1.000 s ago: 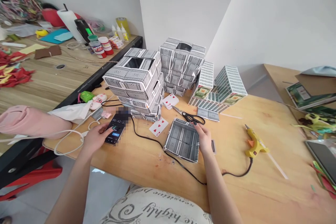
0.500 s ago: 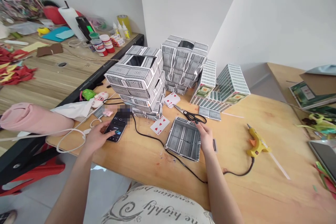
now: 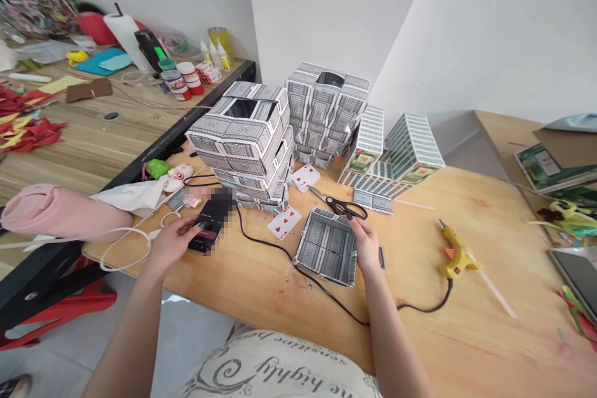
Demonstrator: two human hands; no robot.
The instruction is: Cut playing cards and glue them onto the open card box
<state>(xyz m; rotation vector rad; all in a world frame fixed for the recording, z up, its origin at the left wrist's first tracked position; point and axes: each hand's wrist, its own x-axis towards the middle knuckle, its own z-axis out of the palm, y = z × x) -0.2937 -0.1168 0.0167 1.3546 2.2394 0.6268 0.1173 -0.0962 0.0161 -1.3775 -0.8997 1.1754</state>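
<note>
My left hand is closed around the near left edge of a smartphone, its thumb over the dark screen. Whether the phone lies on the table or is slightly raised, I cannot tell. My right hand grips the right wall of a small open-topped box made of playing cards. Just beyond that box lie black-handled scissors. Loose playing cards lie to its left. Behind the phone stands a stacked playing-card tower, with another card structure farther back.
A yellow glue gun rests on the right, its black cord crossing the table in front of the box. Two green-and-white packs stand at the back. A pink roll and a white cable are at left.
The phone's screen has switched from a clock display to a darker screen with a reddish bar. My left thumb has shifted slightly up. My right hand and the card box stay put.
</note>
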